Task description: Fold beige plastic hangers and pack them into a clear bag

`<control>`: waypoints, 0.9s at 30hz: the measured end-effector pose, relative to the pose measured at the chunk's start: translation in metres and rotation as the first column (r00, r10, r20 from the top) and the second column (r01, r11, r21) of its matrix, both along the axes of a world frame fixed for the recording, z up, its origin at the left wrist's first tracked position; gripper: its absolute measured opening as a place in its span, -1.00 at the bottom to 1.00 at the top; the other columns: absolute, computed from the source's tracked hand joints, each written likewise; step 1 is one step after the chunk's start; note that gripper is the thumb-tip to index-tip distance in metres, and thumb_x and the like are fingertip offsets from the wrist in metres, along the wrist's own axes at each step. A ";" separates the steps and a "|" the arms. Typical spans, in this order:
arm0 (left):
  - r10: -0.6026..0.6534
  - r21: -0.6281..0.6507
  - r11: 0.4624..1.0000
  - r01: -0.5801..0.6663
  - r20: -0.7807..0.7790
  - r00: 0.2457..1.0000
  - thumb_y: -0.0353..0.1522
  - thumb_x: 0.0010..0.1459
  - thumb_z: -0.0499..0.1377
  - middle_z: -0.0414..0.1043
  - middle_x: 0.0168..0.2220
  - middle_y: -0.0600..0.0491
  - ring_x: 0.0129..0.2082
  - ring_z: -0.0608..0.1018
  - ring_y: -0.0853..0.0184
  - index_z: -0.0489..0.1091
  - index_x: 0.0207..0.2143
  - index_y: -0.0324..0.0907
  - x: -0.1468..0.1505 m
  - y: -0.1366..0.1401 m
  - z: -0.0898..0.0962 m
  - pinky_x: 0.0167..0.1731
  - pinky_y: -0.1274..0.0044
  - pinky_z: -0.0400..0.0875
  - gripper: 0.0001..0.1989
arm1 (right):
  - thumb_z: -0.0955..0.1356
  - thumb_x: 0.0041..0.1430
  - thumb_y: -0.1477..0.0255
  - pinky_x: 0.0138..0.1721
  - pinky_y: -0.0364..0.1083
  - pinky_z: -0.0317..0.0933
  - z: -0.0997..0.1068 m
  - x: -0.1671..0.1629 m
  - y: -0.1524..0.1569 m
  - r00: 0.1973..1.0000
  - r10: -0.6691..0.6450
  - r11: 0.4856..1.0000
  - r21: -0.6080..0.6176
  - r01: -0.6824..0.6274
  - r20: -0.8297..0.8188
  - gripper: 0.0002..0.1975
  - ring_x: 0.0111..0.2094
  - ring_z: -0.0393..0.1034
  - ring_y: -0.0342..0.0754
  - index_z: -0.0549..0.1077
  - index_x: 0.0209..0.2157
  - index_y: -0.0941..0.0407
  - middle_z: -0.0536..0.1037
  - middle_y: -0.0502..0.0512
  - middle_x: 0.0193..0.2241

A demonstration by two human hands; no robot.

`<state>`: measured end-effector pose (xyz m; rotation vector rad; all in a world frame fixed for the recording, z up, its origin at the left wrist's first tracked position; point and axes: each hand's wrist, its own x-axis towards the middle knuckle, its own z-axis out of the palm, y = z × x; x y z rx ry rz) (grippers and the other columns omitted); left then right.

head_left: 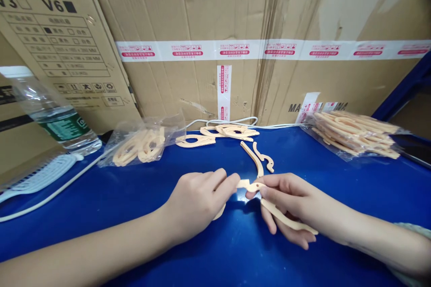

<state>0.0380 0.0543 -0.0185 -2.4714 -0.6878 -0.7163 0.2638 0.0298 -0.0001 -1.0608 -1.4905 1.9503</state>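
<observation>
Both hands meet over the blue table at a cream piece with a small hole (pixel 248 184), which looks like part of a folding clothes hanger. My left hand (pixel 198 202) is closed on its left side; a rounded cream edge (pixel 220 212) shows beneath the palm. With thumb and forefinger, my right hand (pixel 292 199) pinches the piece by the hole. A long curved cream arm (pixel 286 218) lies across the right hand's other fingers. Just beyond the hands rest a slim curved strip (pixel 255 160) and a hook-shaped piece (pixel 266 158). My fingers hide where the held parts join.
Loose cream looped pieces (pixel 229 131) lie at the back by a white cable (pixel 72 184). Bagged pieces are at left (pixel 139 145) and right (pixel 357 132). A water bottle (pixel 63 121) and white hairbrush (pixel 43 175) sit left. Cardboard boxes (pixel 188 85) wall the back.
</observation>
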 end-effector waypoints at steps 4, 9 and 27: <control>-0.035 0.024 0.999 0.038 -0.085 0.996 -0.46 0.33 -0.04 0.31 -0.55 0.14 -0.66 0.37 0.34 0.33 -0.25 -0.23 0.000 -0.002 0.000 -0.70 0.48 0.09 -0.83 | 0.32 0.17 0.03 -0.87 -0.35 -0.06 -0.002 -0.001 -0.001 0.998 0.038 0.999 -0.018 -0.037 0.051 -0.56 -0.84 0.18 -0.28 0.37 -0.27 0.17 0.45 -0.08 -0.69; -0.038 0.038 0.998 0.045 -0.167 0.985 -0.48 0.31 -0.06 0.26 -0.60 0.14 -0.71 0.33 0.34 0.30 -0.36 -0.21 0.000 -0.008 0.003 -0.74 0.46 0.00 -0.79 | 0.27 0.19 -0.02 -0.87 -0.34 -0.02 -0.005 -0.005 -0.006 0.992 0.020 0.999 0.041 -0.026 0.126 -0.50 -0.84 0.20 -0.26 0.38 -0.21 0.17 0.42 -0.11 -0.72; 0.423 -0.887 0.422 0.190 0.377 0.824 -0.12 0.33 -0.09 0.18 -0.68 0.22 -0.71 0.28 0.44 0.27 -0.42 -0.15 0.003 0.005 0.011 -0.65 0.62 0.14 -0.62 | 0.32 0.25 0.17 -0.44 -0.16 0.34 0.026 0.018 0.011 0.907 -0.409 0.658 0.720 0.221 0.095 -0.68 -0.44 0.48 -0.09 0.52 -0.31 0.14 0.58 0.11 -0.44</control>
